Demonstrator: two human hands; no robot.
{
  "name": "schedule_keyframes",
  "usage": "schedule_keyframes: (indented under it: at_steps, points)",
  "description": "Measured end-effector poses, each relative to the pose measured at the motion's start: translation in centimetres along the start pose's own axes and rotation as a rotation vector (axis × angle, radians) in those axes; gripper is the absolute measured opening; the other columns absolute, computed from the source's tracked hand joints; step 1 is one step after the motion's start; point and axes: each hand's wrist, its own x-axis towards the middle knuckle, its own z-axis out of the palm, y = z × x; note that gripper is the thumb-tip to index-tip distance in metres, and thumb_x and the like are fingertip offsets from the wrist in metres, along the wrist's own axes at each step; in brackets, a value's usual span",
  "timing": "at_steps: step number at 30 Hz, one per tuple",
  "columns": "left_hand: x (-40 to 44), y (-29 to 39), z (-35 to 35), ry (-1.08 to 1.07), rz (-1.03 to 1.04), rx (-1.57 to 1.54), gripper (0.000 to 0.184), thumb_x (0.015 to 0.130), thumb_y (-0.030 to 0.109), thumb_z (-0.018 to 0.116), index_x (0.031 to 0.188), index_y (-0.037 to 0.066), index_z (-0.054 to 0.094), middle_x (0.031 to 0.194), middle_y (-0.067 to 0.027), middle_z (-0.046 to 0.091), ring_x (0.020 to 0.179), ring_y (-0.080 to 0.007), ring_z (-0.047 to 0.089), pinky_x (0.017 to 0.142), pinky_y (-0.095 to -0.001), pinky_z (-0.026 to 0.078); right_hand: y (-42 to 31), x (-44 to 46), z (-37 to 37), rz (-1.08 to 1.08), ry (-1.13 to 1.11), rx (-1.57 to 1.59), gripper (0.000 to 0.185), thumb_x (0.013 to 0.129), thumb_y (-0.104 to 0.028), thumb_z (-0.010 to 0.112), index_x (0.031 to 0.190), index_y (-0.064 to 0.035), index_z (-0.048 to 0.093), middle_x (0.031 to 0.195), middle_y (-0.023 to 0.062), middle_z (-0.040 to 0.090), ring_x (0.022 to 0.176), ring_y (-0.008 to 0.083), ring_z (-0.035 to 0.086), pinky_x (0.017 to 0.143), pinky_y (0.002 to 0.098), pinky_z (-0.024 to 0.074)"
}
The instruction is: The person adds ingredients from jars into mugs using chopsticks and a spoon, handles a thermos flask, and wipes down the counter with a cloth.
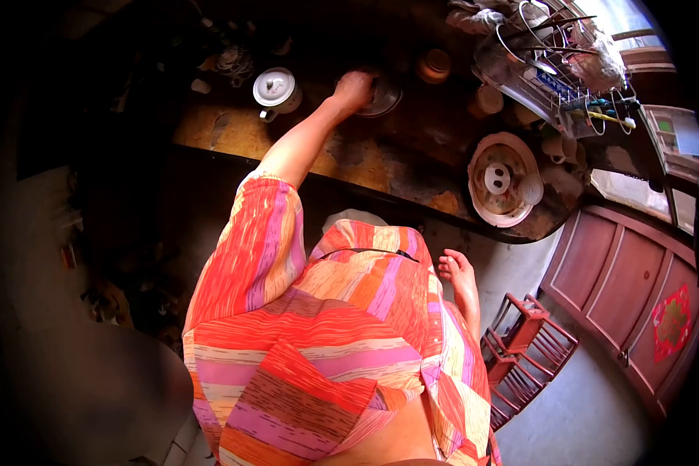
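My left hand (355,89) reaches far over the dark counter, its fingers curled at the edge of a round, dark, glassy dish or lid (384,98). Shadow hides the fingertips, so what they grip cannot be made out. Left of that hand stands a white lidded enamel mug (275,88), its handle towards me. My right hand (457,269) hangs beside my body below the counter's front edge, fingers loosely apart and holding nothing.
A large basin (478,203) sits at the counter's right end. Behind it are a brownish jar (434,66) and a wire rack (590,93) with toothbrushes. A red wooden chair (520,342) stands on the floor at right, near a reddish wooden door (610,272).
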Motion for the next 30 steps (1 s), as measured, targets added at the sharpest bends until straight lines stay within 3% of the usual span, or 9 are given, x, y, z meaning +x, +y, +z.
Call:
schedule_keyframes:
  at_steps: [8, 11, 13, 22, 30]
  points:
    - [0.3, -0.6, 0.9, -0.015, -0.022, -0.031, 0.036, 0.076, 0.014, 0.062, 0.112, 0.011, 0.064, 0.081, -0.0196, 0.065, 0.075, -0.0364, 0.063, 0.066, -0.0455, 0.051, 0.2, 0.0, -0.4, 0.010, 0.005, -0.023, 0.027, 0.096, -0.016, 0.049, 0.120, -0.0037, 0.053, 0.102, 0.0060, 0.063, 0.086, 0.0130, 0.058, 0.075, 0.0269, 0.0489]
    - [0.6, -0.5, 1.1, 0.085, 0.072, 0.062, 0.036, 0.077, 0.015, 0.061, 0.113, 0.012, 0.063, 0.083, -0.0191, 0.066, 0.076, -0.0343, 0.064, 0.066, -0.0448, 0.051, 0.2, 0.0, -0.3, 0.023, 0.006, -0.015, 0.028, 0.096, -0.016, 0.050, 0.120, -0.0039, 0.053, 0.102, 0.0061, 0.063, 0.086, 0.0131, 0.058, 0.075, 0.0271, 0.0489]
    - [0.6, 0.3, 0.6, -0.039, -0.057, -0.028, 0.040, 0.071, 0.011, 0.058, 0.110, 0.012, 0.065, 0.099, -0.0183, 0.065, 0.093, -0.0370, 0.061, 0.081, -0.0459, 0.050, 0.2, -0.1, -0.2, 0.022, 0.005, -0.018, 0.028, 0.096, -0.016, 0.050, 0.120, -0.0039, 0.053, 0.102, 0.0062, 0.063, 0.086, 0.0130, 0.058, 0.075, 0.0272, 0.0489]
    - [0.5, 1.1, 0.8, -0.061, 0.009, 0.039, 0.037, 0.073, 0.009, 0.057, 0.109, 0.011, 0.064, 0.106, -0.0180, 0.063, 0.099, -0.0360, 0.060, 0.084, -0.0453, 0.049, 0.7, -0.1, -0.3, 0.015, 0.014, -0.020, 0.027, 0.096, -0.015, 0.049, 0.120, -0.0035, 0.053, 0.101, 0.0064, 0.063, 0.086, 0.0132, 0.058, 0.076, 0.0274, 0.0491]
    - [0.1, 0.5, -0.2, -0.077, -0.058, -0.008, 0.036, 0.074, 0.012, 0.059, 0.110, 0.012, 0.064, 0.109, -0.0170, 0.063, 0.100, -0.0347, 0.060, 0.085, -0.0437, 0.049, 1.5, -0.2, -0.3, 0.020, 0.005, -0.012, 0.027, 0.096, -0.015, 0.048, 0.119, -0.0035, 0.053, 0.102, 0.0066, 0.063, 0.086, 0.0138, 0.058, 0.076, 0.0281, 0.0494]
